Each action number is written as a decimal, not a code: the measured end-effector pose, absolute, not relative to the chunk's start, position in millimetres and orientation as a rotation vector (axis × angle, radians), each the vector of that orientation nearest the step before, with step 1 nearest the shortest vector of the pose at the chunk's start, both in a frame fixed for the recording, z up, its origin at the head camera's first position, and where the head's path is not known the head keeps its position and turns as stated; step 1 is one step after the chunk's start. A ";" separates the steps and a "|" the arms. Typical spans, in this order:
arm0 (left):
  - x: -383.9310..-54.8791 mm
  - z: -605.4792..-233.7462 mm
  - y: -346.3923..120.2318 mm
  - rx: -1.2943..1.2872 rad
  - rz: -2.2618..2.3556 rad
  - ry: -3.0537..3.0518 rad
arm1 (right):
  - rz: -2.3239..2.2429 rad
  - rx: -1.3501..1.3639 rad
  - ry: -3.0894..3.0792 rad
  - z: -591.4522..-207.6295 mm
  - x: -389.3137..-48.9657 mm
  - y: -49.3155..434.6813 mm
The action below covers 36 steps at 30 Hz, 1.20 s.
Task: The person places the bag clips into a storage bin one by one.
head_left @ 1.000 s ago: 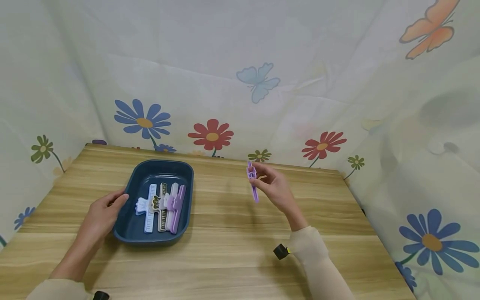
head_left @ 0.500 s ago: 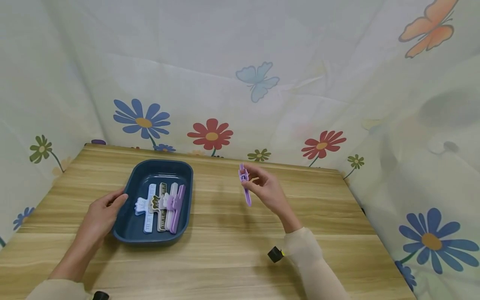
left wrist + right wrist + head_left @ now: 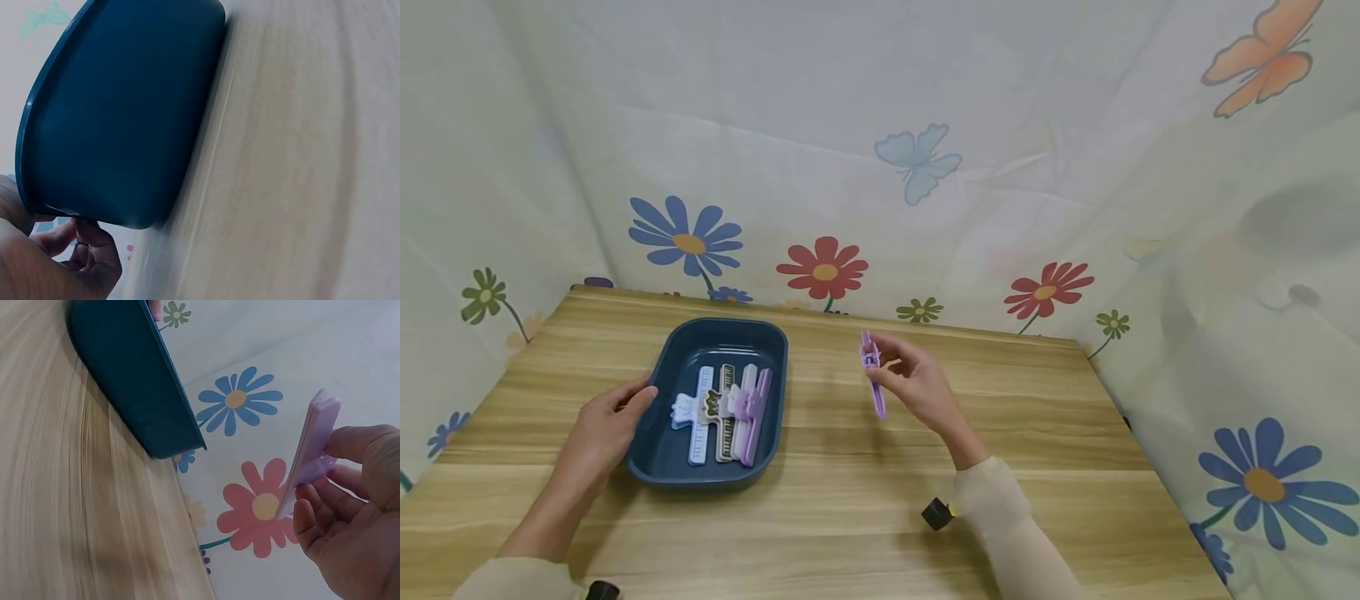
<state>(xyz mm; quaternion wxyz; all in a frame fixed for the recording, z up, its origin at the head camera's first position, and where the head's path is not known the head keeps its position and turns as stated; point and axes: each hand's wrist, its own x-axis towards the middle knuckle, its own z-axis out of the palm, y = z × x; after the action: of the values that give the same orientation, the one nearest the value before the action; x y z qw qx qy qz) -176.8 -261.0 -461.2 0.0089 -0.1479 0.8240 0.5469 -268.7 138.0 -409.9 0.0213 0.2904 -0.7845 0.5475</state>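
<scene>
My left hand (image 3: 606, 429) grips the left rim of a dark blue plastic tray (image 3: 651, 467), thumb over the edge and fingers outside. In the left wrist view the fingers (image 3: 99, 250) curl at the tray's end wall. My right hand (image 3: 917, 383) pinches a purple clip (image 3: 872, 367) with a long bar, held above the table to the right of the tray. The right wrist view shows this clip (image 3: 312, 440) between thumb and fingers. Inside the tray lie a light blue clip (image 3: 700, 417), a black-and-white patterned clip (image 3: 725, 417), a whitish clip (image 3: 743, 425) and another purple clip (image 3: 760, 408), side by side.
The wood-grain table (image 3: 835, 517) carries the tray at its left side. Behind and beside it hangs a white cloth (image 3: 820, 108) printed with flowers and butterflies. A small black block (image 3: 937, 513) is attached near the right sleeve, another (image 3: 602, 590) near the left.
My right hand has moved left with the purple clip, closer to the tray and slightly nearer to me. The left hand, the tray and the clips in it have stayed put.
</scene>
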 end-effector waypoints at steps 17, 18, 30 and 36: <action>-176.6 -462.6 -259.8 -0.455 1.739 2.556 | 1.700 0.947 -2.461 -415.9 -266.6 115.7; -176.6 -462.7 -259.8 -0.456 1.741 2.556 | 1.703 0.954 -2.456 -416.5 -266.6 114.5; -176.2 -462.5 -259.2 -0.443 1.739 2.574 | 1.693 1.026 -2.468 -417.1 -262.3 96.3; -176.8 -462.0 -260.0 -0.462 1.724 2.582 | 1.677 1.070 -2.474 -417.3 -261.1 80.2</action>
<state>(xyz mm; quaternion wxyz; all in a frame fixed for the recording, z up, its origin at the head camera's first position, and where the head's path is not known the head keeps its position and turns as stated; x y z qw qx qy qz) -176.8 -260.0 -462.0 0.0014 -0.1471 0.8226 0.5493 -261.1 80.2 -417.3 -0.0167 0.3370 -0.7792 0.5282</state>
